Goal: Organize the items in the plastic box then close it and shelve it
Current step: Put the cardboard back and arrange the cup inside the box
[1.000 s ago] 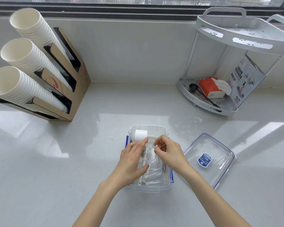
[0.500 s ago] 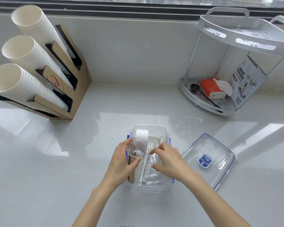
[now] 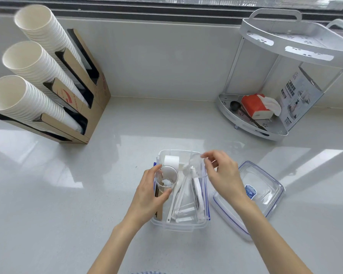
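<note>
One plastic box (image 3: 179, 224) is set open on the pale worktop (image 3: 67, 194), near the middle, with its one clear lid (image 3: 265, 186) laid flat just to its right. Two hands are seen over the box. A clear cup (image 3: 165, 179) is gripped by the left hand (image 3: 149, 196) — fingers and thumb curled round its wall — above the box's left side. A second clear cup (image 3: 196, 165), blurred, is pinched at its rim by the fingertips of the right hand (image 3: 226, 175) over the box's far right corner. Inside the box one white roll (image 3: 171, 161) is stood at the far left, with several white and clear utensils laid lengthwise; their number cannot be told.

At the far left, three stacks of white paper cups (image 3: 28, 66) are held slanted in one cardboard dispenser (image 3: 95, 91). At the far right one two-tier white rack (image 3: 297, 40) is placed against the wall; on its lower tier are found one red tissue pack (image 3: 254, 105), one black scoop (image 3: 235, 105) and one printed box (image 3: 299, 99).
</note>
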The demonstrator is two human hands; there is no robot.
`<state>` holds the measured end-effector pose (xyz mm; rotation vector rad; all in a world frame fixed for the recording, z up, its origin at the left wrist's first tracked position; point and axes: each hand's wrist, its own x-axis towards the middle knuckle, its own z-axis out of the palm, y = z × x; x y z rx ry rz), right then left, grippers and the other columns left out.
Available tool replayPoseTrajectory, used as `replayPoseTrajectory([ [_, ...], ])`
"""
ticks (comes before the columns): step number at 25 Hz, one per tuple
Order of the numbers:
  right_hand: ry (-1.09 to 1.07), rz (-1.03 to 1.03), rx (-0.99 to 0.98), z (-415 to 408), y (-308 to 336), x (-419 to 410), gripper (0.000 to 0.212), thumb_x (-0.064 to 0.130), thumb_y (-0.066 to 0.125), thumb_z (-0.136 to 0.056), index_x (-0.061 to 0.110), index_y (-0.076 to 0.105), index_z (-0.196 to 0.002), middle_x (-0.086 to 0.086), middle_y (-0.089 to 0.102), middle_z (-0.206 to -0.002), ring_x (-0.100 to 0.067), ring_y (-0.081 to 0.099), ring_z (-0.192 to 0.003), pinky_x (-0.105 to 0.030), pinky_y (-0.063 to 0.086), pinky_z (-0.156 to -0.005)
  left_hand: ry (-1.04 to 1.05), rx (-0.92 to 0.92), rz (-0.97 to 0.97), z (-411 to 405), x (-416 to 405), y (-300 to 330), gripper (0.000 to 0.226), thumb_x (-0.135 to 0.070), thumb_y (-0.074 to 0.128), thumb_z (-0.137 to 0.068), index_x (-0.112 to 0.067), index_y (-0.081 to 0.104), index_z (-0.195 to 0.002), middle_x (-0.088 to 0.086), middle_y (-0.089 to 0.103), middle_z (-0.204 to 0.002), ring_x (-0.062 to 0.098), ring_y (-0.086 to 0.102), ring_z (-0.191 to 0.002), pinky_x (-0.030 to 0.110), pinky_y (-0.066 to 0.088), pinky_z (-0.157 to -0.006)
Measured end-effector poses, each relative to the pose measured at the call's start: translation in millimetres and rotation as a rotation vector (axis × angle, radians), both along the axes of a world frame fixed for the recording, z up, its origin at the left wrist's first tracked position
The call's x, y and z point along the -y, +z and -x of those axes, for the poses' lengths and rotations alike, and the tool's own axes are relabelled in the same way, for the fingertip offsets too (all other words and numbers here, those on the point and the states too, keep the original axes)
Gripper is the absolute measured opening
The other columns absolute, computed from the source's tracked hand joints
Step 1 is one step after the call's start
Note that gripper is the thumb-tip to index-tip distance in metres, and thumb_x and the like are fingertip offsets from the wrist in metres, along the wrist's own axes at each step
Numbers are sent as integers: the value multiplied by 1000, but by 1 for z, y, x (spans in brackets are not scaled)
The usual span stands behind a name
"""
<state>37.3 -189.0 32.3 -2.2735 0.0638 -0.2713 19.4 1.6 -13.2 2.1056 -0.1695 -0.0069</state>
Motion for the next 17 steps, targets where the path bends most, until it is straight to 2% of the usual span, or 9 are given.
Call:
replayPoseTrajectory([
  [3,4,-195,-20,-3,15,-1,27,10,53,-85,34,57,-74,7,60,-72,-11,59,-64,-2,40,-58,-35,7,-11,1,3,2,59,-16,66,-77,-21,37,-128,-6,48,-113,-2,47,-101,-10,26,-79],
  [5,58,-221,-72,-3,15,-10,26,10,54,-84,33,58,-74,5,60,-70,-10,58,-62,-4,41,-57,-62,11,-29,3,7,3,60,-18,67,-77,-19,37,-128,-9,45,-112,-4,46,-98,-9,25,-80],
  [8,130,-179,-151,1,5,-23,17,13,55,-84,28,62,-79,8,57,-68,3,53,-55,-3,40,-56,-84,18,-47,5,9,4,61,-20,66,-77,-16,36,-130,-10,42,-114,5,44,-105,0,27,-86],
  [11,190,-154,-214,2,-6,-27,10,24,55,-85,25,65,-89,13,56,-70,9,53,-53,-1,40,-57,-86,14,-34,6,8,4,59,-19,67,-76,-17,39,-127,-14,44,-113,7,45,-108,7,29,-89],
  [15,156,-147,-215,1,-11,-21,16,28,51,-88,21,66,-93,11,59,-74,3,54,-59,-1,39,-59,-38,-16,-7,6,5,1,58,-18,69,-75,-20,39,-125,-11,47,-115,8,47,-107,8,31,-87],
  [17,198,-42,-243,2,-14,-16,17,24,52,-87,20,64,-98,8,59,-80,-2,55,-68,-4,41,-66,-12,-44,1,5,3,-1,62,-19,69,-75,-20,36,-128,-8,47,-121,8,47,-109,9,31,-88],
])
